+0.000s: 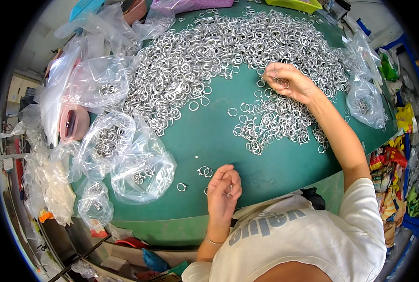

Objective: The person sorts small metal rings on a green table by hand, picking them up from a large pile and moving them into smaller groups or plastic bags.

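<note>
Near the table's front edge, my left hand (223, 195) has its fingers curled around a small silver ring (228, 189), part of which shows between them. Loose silver rings (205, 171) lie just left of that hand, and a single one (181, 187) sits farther left. My right hand (291, 83) is raised over the right side of a large heap of silver rings (190, 61). Its fingers are bent inward, with a ring (283, 83) partly visible at them. Below that hand spreads a smaller cluster of rings (270, 120).
Clear plastic bags holding rings (146, 176) stand along the left of the green table (200, 134), by a pink container (73, 121). Another bag of rings (365, 104) lies at the right edge. A purple basket (193, 4) and a yellow-green tray (296, 4) sit at the back.
</note>
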Tool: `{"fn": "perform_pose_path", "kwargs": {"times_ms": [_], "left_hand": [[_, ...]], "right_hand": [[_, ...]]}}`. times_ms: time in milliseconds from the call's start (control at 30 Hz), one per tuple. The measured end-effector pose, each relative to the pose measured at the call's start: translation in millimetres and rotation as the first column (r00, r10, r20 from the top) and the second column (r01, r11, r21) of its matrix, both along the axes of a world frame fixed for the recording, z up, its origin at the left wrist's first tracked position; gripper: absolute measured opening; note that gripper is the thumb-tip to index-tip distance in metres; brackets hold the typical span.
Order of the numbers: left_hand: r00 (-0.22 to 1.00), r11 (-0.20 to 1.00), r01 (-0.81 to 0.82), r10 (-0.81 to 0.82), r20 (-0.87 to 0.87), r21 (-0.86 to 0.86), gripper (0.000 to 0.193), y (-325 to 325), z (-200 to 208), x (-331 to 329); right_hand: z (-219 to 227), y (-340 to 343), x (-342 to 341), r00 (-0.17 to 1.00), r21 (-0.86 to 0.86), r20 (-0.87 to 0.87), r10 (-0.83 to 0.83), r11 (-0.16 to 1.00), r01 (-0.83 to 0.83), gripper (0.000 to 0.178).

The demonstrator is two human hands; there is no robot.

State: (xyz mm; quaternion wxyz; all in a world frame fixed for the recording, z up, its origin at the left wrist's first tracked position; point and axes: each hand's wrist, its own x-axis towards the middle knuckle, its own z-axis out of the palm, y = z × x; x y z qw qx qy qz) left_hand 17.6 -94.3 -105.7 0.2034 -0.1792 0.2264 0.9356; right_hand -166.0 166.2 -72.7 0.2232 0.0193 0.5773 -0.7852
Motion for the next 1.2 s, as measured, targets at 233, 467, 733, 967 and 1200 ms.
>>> {"fn": "perform_pose_path", "kwargs": {"times_ms": [233, 467, 733, 967, 1200], "left_hand": [[0.999, 1.000, 0.029, -0.029, -0.035, -0.009, 0.021, -1, -4, -1], [0.999, 1.000, 0.029, -0.029, -0.040, 0.002, 0.022, 0, -4, -1], [1.000, 1.000, 0.007, -0.008, -0.025, -0.018, 0.025, 1, -3, -1], [0.999, 0.999, 0.028, -0.029, -0.025, -0.038, 0.019, 1, 1, -2], [0.984, 0.912, 0.143, -0.173, -0.044, -0.384, 0.016, -5, 13, -9]], "right_hand": [[-7, 5, -3, 0.991, 0.250, -0.095, 0.097, 0.966, -0.071, 0.019], [-19, -20, 6, 0.836, 0.855, -0.397, 0.379, 0.483, 0.187, 0.023], [5, -11, 10, 0.990, -0.186, 0.126, 0.068, 0.982, -0.044, 0.025], [-8, -32, 27, 0.823, 0.739, -0.427, 0.375, 0.670, 0.079, 0.018], [15, -35, 66, 0.728, 0.985, -0.129, 0.673, 0.169, 0.017, 0.017]]}}
